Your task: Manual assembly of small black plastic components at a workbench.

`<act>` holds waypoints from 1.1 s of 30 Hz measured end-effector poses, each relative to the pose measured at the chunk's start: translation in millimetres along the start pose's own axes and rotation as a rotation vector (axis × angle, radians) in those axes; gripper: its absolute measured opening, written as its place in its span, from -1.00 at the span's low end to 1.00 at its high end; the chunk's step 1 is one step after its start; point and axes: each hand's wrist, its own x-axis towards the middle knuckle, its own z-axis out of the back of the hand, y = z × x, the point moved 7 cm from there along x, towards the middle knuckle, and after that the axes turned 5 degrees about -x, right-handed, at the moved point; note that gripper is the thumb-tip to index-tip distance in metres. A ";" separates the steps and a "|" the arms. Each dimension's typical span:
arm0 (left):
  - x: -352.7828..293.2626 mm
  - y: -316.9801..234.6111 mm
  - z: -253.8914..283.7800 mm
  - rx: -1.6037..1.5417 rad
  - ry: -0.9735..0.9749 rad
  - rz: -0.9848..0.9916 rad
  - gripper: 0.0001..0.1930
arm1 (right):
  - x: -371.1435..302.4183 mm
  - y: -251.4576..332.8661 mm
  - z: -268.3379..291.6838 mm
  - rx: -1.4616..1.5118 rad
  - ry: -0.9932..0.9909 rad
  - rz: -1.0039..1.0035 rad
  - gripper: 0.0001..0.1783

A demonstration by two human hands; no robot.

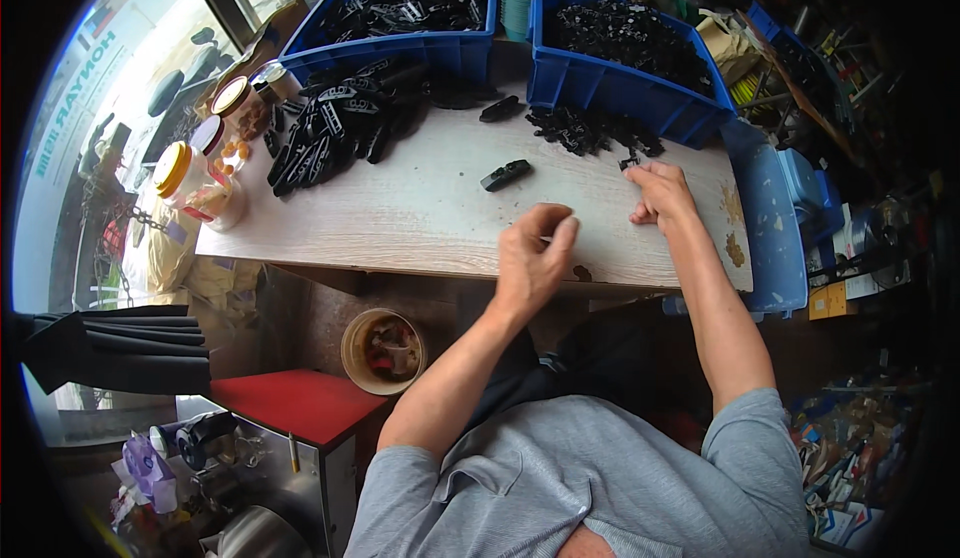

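Left hand: we see it (533, 253) above the near edge of the surface (420, 208), right of the middle, fingers curled in, thumb and forefinger close together; we cannot tell whether anything sits between them.
Right hand: we find it (664, 196) toward the right edge, forefinger reaching out, the other fingers folded; its tip meets a small black piece (628, 162), though we cannot tell if the fingers grip it.
Loose long part: one black part (507, 175) lies alone, a little right of the surface's middle, beyond the left hand; we see a second one (501, 109) nearer the far edge.
Small pieces: a heap (578, 128) spreads along the far edge toward the far right corner, just in front of the right blue bin (610, 88).
Long parts: a larger pile (335, 123) covers the far left part of the surface, in front of the left blue bin (450, 55) (we count several pale-marked faces in it).
Jars: lidded ones (197, 193) line the left edge.
Bucket: we look down on it (348, 353) below the near edge, something dark inside.
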 end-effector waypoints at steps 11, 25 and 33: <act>39.5 8.5 -60.2 0.266 0.066 -0.218 -0.72 | -25.3 -11.2 -13.7 0.130 0.181 0.156 -0.81; 50.2 11.6 -71.9 0.410 0.048 -0.219 -0.85 | -28.4 -9.4 -14.6 0.148 0.161 0.290 -0.82; 47.4 31.3 -50.3 -0.605 0.101 0.295 -0.87 | -47.4 -3.7 -28.3 0.257 0.239 0.319 -0.74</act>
